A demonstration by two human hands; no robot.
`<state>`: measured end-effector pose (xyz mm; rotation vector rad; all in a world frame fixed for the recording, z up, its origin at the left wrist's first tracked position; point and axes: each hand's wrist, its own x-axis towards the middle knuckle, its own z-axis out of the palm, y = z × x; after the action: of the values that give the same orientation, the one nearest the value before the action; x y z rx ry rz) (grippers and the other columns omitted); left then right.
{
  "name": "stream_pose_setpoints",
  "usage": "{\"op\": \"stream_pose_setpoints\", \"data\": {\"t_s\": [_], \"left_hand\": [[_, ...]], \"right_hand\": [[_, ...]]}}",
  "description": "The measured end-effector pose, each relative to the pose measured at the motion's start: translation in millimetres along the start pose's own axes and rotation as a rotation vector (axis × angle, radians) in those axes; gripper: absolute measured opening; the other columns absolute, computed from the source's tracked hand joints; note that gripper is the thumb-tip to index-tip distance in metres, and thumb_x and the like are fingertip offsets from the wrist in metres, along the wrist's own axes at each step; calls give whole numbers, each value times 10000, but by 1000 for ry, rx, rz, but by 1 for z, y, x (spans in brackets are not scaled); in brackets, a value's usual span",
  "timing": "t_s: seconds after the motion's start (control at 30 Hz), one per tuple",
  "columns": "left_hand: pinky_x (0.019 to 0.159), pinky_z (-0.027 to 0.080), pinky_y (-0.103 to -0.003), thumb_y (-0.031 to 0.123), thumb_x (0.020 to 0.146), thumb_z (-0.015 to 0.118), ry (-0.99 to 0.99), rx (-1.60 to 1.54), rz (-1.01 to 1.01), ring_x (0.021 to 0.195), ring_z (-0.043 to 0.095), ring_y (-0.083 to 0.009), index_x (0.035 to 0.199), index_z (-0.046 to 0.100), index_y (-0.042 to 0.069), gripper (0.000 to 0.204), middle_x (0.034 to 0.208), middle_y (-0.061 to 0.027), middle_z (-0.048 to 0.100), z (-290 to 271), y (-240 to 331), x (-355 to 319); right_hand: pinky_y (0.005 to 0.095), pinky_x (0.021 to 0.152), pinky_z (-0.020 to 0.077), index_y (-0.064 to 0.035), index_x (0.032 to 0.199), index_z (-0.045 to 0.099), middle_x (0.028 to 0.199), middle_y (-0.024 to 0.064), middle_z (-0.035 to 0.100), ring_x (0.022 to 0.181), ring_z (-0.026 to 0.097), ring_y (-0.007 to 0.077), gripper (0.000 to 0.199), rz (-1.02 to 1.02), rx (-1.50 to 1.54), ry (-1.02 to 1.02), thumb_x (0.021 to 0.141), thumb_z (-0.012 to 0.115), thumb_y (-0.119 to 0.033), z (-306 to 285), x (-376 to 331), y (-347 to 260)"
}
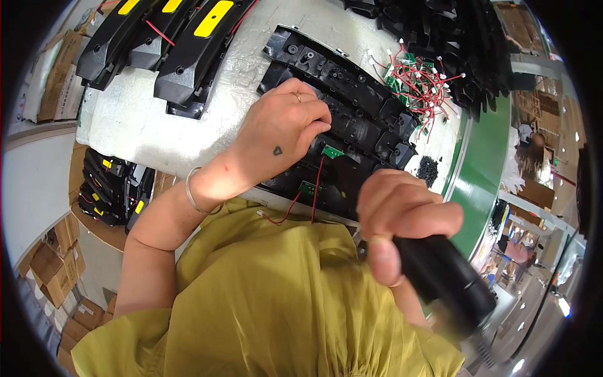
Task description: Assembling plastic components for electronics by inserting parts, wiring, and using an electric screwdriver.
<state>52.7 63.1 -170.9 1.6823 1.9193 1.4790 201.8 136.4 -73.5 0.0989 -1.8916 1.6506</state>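
My right hand (408,207) is wrapped round a black electric screwdriver (449,283), its cord end toward me and slightly blurred. The tool's tip is hidden. Over the row of long black plastic housings (342,75), my left hand (282,119) is closed, thumb and fingers curled together; what they pinch, if anything, cannot be made out. In the housing nearest me lie a small green circuit board (333,151) and a second green board (309,187). Red wires (319,188) run from them toward my body.
Several black housings with yellow labels (213,19) stand at the far left. At the right are a heap of green boards with red wires (421,81), a pile of small black screws (428,169) and stacked black parts (465,50). A box of housings (103,188) stands lower left.
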Motion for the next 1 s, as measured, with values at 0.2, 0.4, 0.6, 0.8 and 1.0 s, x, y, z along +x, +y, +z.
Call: {"op": "stream_pose_setpoints", "data": {"t_s": [0.2,0.4,0.6,0.8,1.0], "left_hand": [[698,483,-295,51,772,683,38,-122,53,808,603,-217,828,660,12,72,809,-81,657,-7,13,11],[696,509,-223,126,894,613,-177,-1332,-761,817,617,-106,976,636,26,131,865,-44,650,-13,45,11],[744,497,-232,233,939,557,-287,-1709,-879,841,592,-70,977,610,95,153,880,16,624,-2,55,12],[736,501,-227,236,943,550,-294,-1711,-853,834,596,-63,975,608,102,150,871,19,626,5,56,14],[718,500,-223,233,937,560,-286,-1756,-906,822,599,-49,930,599,128,112,841,29,626,13,59,9]], "right_hand": [[224,563,341,-116,972,452,590,-64,480,501,453,67,334,-245,61,204,699,635,-53,-22,0,-32],[153,571,409,-126,894,529,563,-104,532,481,506,6,295,-506,280,485,669,683,-11,-11,7,-51],[147,558,408,-126,906,507,554,-100,508,477,512,0,316,-608,293,467,683,670,26,-14,5,-45],[145,546,399,-128,894,503,547,-92,505,458,507,2,303,-613,300,494,688,659,30,-16,5,-44],[153,543,398,-124,882,504,537,-85,512,445,505,14,295,-574,294,369,686,648,43,-28,-1,-45]]}}
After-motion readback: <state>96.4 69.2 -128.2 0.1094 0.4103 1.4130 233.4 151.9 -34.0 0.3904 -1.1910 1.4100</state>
